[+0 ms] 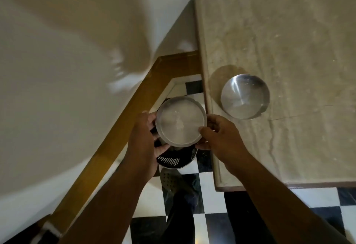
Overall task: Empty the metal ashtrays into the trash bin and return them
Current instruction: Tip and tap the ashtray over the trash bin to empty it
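Your left hand [143, 139] and right hand [221, 137] hold ashtray [181, 121], fingers clamped on rim, mouth up, pale residue inside, directly above trash bin [176, 159]. Second ashtray [245, 96] on table [289, 31], near edge. Risk: bin mouth narrow; sloppy tilt likely scatters ash onto floor [213, 197].

An indoor room of a home or hotel is suggested: black-and-white checkered floor tiles [210, 197] at the bottom, a marble tabletop [289, 37] at right, a wooden baseboard [123, 128] under the pale wall [57, 89] at left.
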`<state>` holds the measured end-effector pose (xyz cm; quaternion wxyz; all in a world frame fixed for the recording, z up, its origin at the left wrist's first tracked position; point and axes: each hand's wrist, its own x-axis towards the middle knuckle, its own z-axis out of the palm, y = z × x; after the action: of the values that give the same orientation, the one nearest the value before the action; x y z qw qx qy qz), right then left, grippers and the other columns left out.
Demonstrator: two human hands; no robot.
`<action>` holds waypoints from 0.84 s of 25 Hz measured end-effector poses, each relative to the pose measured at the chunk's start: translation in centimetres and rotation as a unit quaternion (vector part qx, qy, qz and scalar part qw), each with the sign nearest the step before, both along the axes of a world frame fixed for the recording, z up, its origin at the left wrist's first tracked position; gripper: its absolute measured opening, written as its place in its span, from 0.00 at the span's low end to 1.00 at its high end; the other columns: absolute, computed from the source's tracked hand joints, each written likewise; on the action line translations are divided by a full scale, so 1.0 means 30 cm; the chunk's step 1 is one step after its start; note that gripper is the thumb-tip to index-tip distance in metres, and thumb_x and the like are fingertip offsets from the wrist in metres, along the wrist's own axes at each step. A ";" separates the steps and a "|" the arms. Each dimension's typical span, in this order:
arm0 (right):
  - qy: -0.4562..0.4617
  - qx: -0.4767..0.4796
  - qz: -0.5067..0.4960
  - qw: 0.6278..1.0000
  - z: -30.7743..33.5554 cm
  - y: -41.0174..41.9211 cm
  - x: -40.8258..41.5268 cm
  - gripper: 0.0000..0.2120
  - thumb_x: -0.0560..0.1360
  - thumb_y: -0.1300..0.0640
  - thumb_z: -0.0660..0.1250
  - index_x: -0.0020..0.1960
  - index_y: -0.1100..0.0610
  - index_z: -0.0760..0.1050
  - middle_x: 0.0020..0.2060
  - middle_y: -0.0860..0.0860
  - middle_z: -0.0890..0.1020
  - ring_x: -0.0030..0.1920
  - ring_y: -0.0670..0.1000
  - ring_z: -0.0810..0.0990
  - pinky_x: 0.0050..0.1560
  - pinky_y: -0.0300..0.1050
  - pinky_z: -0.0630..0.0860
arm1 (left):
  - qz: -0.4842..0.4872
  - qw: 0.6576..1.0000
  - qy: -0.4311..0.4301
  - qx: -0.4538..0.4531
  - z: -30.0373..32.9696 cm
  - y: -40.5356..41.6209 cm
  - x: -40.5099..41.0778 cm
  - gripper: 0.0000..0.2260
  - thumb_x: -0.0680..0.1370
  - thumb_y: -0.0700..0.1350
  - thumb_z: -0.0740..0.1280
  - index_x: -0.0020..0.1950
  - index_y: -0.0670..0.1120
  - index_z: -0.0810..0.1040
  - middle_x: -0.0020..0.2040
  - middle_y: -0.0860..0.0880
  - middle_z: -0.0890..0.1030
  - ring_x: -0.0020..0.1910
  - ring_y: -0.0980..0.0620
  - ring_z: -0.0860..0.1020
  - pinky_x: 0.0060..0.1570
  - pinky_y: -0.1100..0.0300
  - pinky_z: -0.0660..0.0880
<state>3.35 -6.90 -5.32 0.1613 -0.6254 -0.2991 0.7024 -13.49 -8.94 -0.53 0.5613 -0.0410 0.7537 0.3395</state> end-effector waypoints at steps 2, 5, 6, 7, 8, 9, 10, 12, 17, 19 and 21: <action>0.007 -0.024 0.030 0.999 -0.037 -0.027 -0.065 0.20 0.78 0.64 0.66 0.69 0.57 0.71 0.59 0.56 0.80 0.55 0.56 0.83 0.50 0.55 0.85 | 0.021 1.000 -0.006 -0.015 -0.054 -0.049 -0.071 0.15 0.84 0.55 0.55 0.60 0.52 0.79 0.59 0.51 0.79 0.57 0.47 0.77 0.52 0.45 0.79; 0.021 -0.063 0.054 0.996 -0.102 -0.060 -0.137 0.20 0.78 0.64 0.66 0.69 0.57 0.72 0.60 0.57 0.81 0.57 0.58 0.82 0.51 0.54 0.85 | 0.028 0.999 -0.022 -0.034 -0.139 -0.124 -0.146 0.17 0.83 0.55 0.58 0.67 0.51 0.77 0.63 0.46 0.78 0.61 0.43 0.77 0.51 0.47 0.80; 0.026 -0.078 0.055 0.995 -0.120 -0.065 -0.149 0.20 0.78 0.65 0.67 0.69 0.58 0.72 0.59 0.57 0.81 0.54 0.56 0.84 0.48 0.51 0.85 | 0.022 0.999 -0.025 -0.036 -0.167 -0.144 -0.163 0.18 0.83 0.55 0.58 0.69 0.51 0.75 0.64 0.45 0.79 0.63 0.42 0.77 0.53 0.47 0.80; 0.033 -0.089 0.058 0.994 -0.137 -0.070 -0.160 0.20 0.78 0.65 0.67 0.69 0.58 0.72 0.58 0.57 0.82 0.51 0.55 0.85 0.46 0.48 0.86 | 0.020 0.999 -0.027 -0.036 -0.193 -0.160 -0.180 0.19 0.82 0.56 0.58 0.70 0.51 0.75 0.65 0.44 0.79 0.63 0.41 0.77 0.56 0.45 0.80; 0.037 -0.097 0.066 0.992 -0.155 -0.077 -0.171 0.21 0.77 0.65 0.68 0.70 0.59 0.71 0.57 0.57 0.82 0.49 0.54 0.85 0.45 0.47 0.86 | 0.020 0.999 -0.032 -0.037 -0.220 -0.181 -0.202 0.20 0.82 0.56 0.58 0.70 0.50 0.75 0.66 0.43 0.79 0.64 0.40 0.78 0.58 0.43 0.79; 0.040 -0.102 0.073 0.991 -0.169 -0.081 -0.175 0.22 0.77 0.66 0.68 0.70 0.59 0.71 0.58 0.58 0.82 0.49 0.54 0.85 0.44 0.47 0.86 | 0.014 0.998 -0.040 -0.036 -0.245 -0.200 -0.220 0.21 0.81 0.57 0.57 0.69 0.49 0.76 0.66 0.43 0.79 0.64 0.40 0.78 0.59 0.41 0.79; 0.043 -0.103 0.081 0.990 -0.180 -0.082 -0.173 0.22 0.77 0.66 0.68 0.70 0.59 0.70 0.59 0.57 0.81 0.50 0.55 0.85 0.43 0.47 0.86 | 0.009 0.998 -0.052 -0.039 -0.270 -0.213 -0.235 0.23 0.81 0.59 0.56 0.69 0.48 0.77 0.66 0.41 0.80 0.64 0.39 0.78 0.60 0.40 0.78; 0.035 -0.087 0.115 0.989 -0.192 -0.077 -0.166 0.21 0.76 0.67 0.69 0.67 0.57 0.71 0.59 0.55 0.81 0.53 0.56 0.84 0.45 0.49 0.86 | 0.003 0.995 -0.085 -0.056 -0.310 -0.214 -0.268 0.27 0.82 0.64 0.53 0.64 0.44 0.78 0.62 0.39 0.81 0.62 0.38 0.80 0.58 0.40 0.79; -0.063 0.131 0.334 0.931 -0.178 -0.034 -0.160 0.21 0.75 0.63 0.71 0.64 0.51 0.71 0.57 0.45 0.77 0.51 0.49 0.81 0.48 0.42 0.83 | -0.219 0.957 -0.181 -0.060 -0.379 -0.100 -0.357 0.40 0.64 0.71 0.69 0.68 0.48 0.73 0.68 0.39 0.78 0.63 0.36 0.79 0.62 0.38 0.78; -0.087 0.226 0.400 0.884 -0.183 -0.028 -0.162 0.23 0.74 0.62 0.72 0.66 0.52 0.71 0.59 0.45 0.74 0.53 0.47 0.78 0.51 0.41 0.80 | -0.343 0.915 -0.203 -0.057 -0.379 -0.029 -0.376 0.40 0.55 0.65 0.79 0.62 0.50 0.75 0.65 0.40 0.77 0.62 0.39 0.78 0.61 0.42 0.79; -0.078 0.287 0.429 0.853 -0.191 -0.024 -0.159 0.24 0.74 0.62 0.72 0.67 0.55 0.70 0.62 0.50 0.73 0.55 0.50 0.78 0.54 0.43 0.80 | -0.466 0.858 -0.205 -0.068 -0.389 0.034 -0.377 0.49 0.49 0.58 0.86 0.68 0.52 0.73 0.67 0.42 0.75 0.63 0.39 0.76 0.59 0.43 0.78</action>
<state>-1.42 -7.61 -11.04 -0.0079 -0.4133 -0.7377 0.5338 -24.80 -7.91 -12.21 0.7913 0.2082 0.5741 -0.0299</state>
